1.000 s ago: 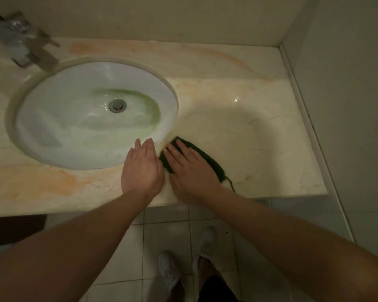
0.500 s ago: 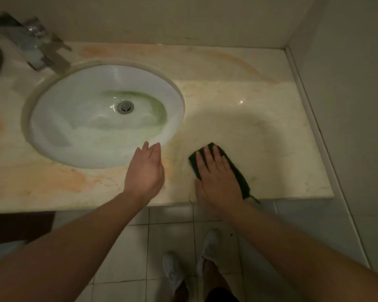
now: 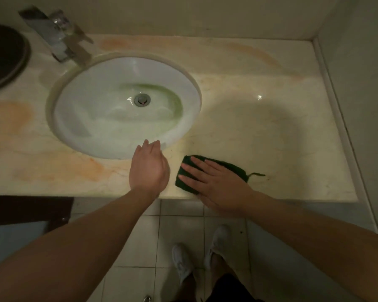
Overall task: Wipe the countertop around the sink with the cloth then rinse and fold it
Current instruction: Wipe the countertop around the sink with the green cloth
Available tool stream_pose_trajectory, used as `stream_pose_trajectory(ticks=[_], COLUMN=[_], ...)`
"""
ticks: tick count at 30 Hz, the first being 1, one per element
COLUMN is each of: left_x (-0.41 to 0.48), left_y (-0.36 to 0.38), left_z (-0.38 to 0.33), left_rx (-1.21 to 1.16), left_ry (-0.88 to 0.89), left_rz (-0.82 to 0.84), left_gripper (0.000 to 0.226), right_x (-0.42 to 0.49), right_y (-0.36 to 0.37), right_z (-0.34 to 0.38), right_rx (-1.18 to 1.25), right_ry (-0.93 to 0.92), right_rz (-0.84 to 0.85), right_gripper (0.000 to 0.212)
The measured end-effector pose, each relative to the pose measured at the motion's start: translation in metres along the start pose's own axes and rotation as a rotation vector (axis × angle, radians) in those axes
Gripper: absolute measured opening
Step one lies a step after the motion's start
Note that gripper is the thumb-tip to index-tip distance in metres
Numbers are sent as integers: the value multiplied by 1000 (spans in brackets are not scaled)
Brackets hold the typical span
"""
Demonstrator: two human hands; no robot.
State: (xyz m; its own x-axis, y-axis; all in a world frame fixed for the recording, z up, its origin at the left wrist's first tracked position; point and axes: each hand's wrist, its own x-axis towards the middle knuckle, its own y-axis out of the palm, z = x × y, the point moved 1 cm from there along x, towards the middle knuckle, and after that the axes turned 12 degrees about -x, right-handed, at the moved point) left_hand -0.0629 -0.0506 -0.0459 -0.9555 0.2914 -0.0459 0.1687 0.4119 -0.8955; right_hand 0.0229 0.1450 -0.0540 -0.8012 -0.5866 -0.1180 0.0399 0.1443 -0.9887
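A dark green cloth (image 3: pixel 229 166) lies flat on the beige marble countertop (image 3: pixel 260 131), near its front edge and right of the sink. My right hand (image 3: pixel 216 184) presses flat on the cloth with fingers spread, covering its near half. A loose thread trails from the cloth's right end. My left hand (image 3: pixel 148 168) rests flat on the counter at the sink's front rim, holding nothing, fingers together. The white oval sink (image 3: pixel 92 131) has a greenish stain around its drain (image 3: pixel 142 99).
A chrome faucet (image 3: pixel 57 35) stands at the back left of the sink. A dark round object (image 3: pixel 2 55) sits at the far left. Walls close the back and right sides. Orange stains mark the counter. Tiled floor and my shoes (image 3: pixel 183 262) lie below.
My right hand has slid the cloth rightward along the front edge, away from the sink rim and my left hand. The left hand has stayed at the sink's front rim.
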Motion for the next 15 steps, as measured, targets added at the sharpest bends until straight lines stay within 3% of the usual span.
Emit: stream_pose_trajectory(ticks=[2,4,6,7,11,13,15], left_x=[1,0,0,0,2,0,2], left_y=[0,1,2,2,5,4,2], left_z=[-2,-2,-2,-2,3,1,-16], left_rx=[6,8,16,15,35,33,-17], left_ry=[-5,-14,-8,-5,7,-4,-5], left_rz=[-7,-15,-16,-13,12,17,21], left_gripper=[38,39,40,40,42,46,52], right_x=[2,11,28,38,35,14,-7], right_y=[3,0,-5,-8,-12,-6,-2], right_z=[-36,-72,-73,-59,14,15,-3], right_rx=[5,43,73,70,29,42,83], right_ry=[160,462,645,640,272,274,438], right_rz=[1,33,29,16,-25,-34,-29], right_gripper=[61,62,62,62,60,59,61])
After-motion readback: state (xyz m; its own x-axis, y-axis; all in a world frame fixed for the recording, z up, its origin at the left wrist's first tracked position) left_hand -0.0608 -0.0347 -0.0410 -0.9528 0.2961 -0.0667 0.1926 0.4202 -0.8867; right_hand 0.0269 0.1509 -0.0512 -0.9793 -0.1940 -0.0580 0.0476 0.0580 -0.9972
